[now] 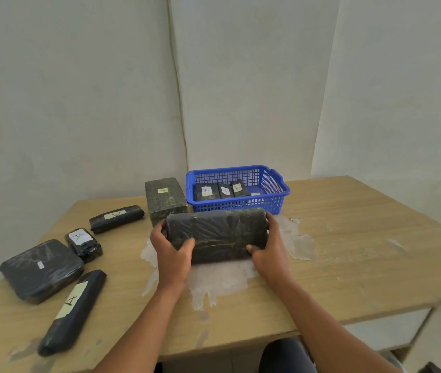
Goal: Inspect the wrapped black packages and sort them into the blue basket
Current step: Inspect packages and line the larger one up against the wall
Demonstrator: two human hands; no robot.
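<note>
**Two-handed hold on a wrapped package at frame centre**

The left hand [172, 249] and right hand [269, 250] grasp the short ends of a black wrapped package [215, 234], thumbs on its near face. Its long axis runs left to right across the frame, the broad face tilted toward the viewer, just in front of the blue basket [273, 204]. Three labelled packages [220, 191] stand inside the basket. The wooden desk [348, 251] carries further packages at lower left.
</note>
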